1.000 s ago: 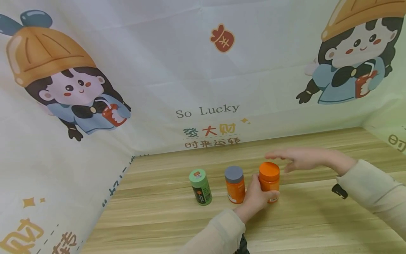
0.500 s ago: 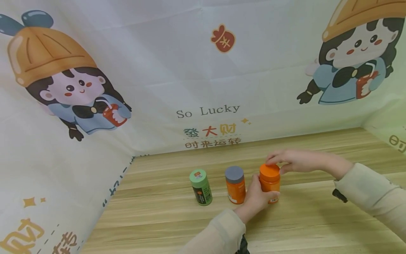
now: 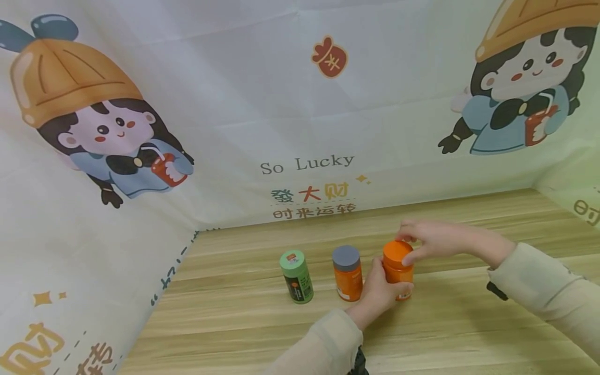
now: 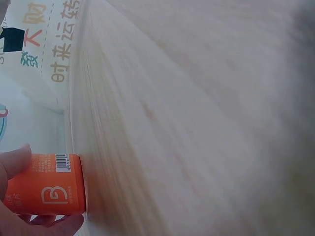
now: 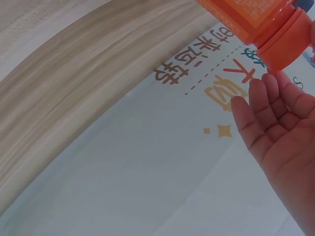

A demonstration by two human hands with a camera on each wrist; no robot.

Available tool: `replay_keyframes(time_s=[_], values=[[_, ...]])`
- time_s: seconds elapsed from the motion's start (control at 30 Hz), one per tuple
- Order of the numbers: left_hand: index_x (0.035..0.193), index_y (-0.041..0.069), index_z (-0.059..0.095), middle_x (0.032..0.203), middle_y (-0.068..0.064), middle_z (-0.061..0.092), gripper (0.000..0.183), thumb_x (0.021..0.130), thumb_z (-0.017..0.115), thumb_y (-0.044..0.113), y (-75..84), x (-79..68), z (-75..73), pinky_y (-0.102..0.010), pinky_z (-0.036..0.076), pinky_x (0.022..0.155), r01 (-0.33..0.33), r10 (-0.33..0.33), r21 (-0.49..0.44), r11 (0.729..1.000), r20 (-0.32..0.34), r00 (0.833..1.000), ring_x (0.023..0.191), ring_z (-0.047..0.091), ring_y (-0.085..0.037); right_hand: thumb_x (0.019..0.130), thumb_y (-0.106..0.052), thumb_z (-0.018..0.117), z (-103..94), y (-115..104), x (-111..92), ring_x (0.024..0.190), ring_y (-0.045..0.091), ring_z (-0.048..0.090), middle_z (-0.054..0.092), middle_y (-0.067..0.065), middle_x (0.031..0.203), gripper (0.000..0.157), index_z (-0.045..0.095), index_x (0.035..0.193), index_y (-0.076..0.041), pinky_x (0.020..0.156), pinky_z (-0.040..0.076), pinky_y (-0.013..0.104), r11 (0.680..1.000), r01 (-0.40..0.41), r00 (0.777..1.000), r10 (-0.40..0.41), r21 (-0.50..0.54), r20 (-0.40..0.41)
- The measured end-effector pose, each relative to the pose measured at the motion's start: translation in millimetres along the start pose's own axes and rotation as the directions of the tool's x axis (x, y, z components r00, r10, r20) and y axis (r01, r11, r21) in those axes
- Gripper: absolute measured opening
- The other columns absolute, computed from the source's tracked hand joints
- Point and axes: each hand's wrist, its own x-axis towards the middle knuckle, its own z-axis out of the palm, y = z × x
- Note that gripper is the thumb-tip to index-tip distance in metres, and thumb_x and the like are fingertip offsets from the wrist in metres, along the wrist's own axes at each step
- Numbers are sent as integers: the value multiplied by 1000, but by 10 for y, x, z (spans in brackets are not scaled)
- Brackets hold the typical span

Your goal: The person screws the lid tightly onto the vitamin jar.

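My left hand (image 3: 378, 289) grips the body of an orange bottle (image 3: 399, 275) that stands upright on the wooden table. In the left wrist view the bottle (image 4: 59, 191) shows a barcode and a white logo, with fingers wrapped on both sides. The thumb and fingers of my right hand (image 3: 436, 242) hold the bottle's orange cap (image 3: 395, 252) from the right and back. In the right wrist view the cap (image 5: 288, 46) sits on the bottle, and several of the fingers are spread loosely beside it.
Left of the gripped bottle stands another orange bottle (image 3: 349, 281) with a grey cap (image 3: 346, 258), close to my left hand. Further left is a green canister (image 3: 298, 281) with a black label. A printed white cloth (image 3: 225, 140) rises behind and beside the table (image 3: 225, 312).
My right hand has come in from above and right of the bottle, lowering onto the cap, and its thumb has moved round to the front. My left hand keeps its grip.
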Motion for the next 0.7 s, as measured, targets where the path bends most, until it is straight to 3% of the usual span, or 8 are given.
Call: replay_keyframes(time_s=[0.37,0.5,0.6,0.7], values=[[114,9,45,103,0,56,53,72,78,16,8,-8,-21,-35,44,90,0,0,0,1000,6,1000,94,55,-17,74,-49,69,39,-4,43,71,11,44,49,-3,79,45,54,86,-8,65,40,26,988,-146,989,145,-47,-28],[113,10,45,103,0,56,53,72,78,16,10,-10,-24,-35,44,90,-3,3,0,1000,3,1000,95,55,-17,75,-50,67,21,-17,26,90,26,55,57,12,101,65,53,108,4,80,47,40,984,-179,984,179,-13,7],[113,9,45,103,0,56,53,72,78,15,13,-16,-21,-36,44,91,-6,6,-1,1000,0,1000,96,55,-18,77,-44,69,-13,-3,-13,109,39,49,48,26,123,81,39,127,12,90,42,52,982,-173,984,170,77,47],[113,9,45,103,-1,56,53,72,78,15,19,-22,-17,-37,44,91,-4,4,-1,1000,-2,1000,97,55,-18,81,-29,69,-55,18,-51,112,42,47,40,30,132,75,33,132,12,91,41,54,977,-135,989,123,165,83]])
